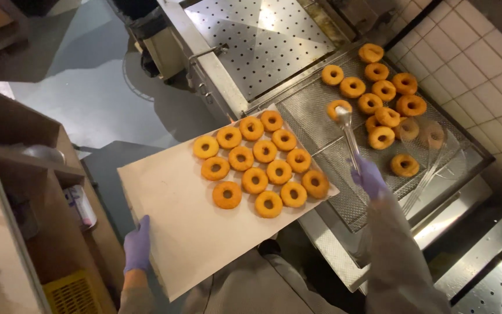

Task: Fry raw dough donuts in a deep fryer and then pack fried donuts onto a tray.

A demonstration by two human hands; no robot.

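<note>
Thirteen doughnuts (257,166) lie in rows on a paper-lined tray (187,232), whose near corner the gloved left hand (137,247) grips. The gloved right hand (370,176) is closed on metal tongs (350,136), their tips pinching one doughnut (338,106) on the mesh rack (321,122) beyond that hand.

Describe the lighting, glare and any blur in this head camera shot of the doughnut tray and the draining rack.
Head view: warm overhead light; bright glare on the perforated steel panel and the steel ledge. The doughnuts on the tray are sharp. A see-through smear blurs the doughnuts on the mesh rack near the tiled wall. The left hand holding the tray and the right hand holding the tongs look slightly soft.
</note>
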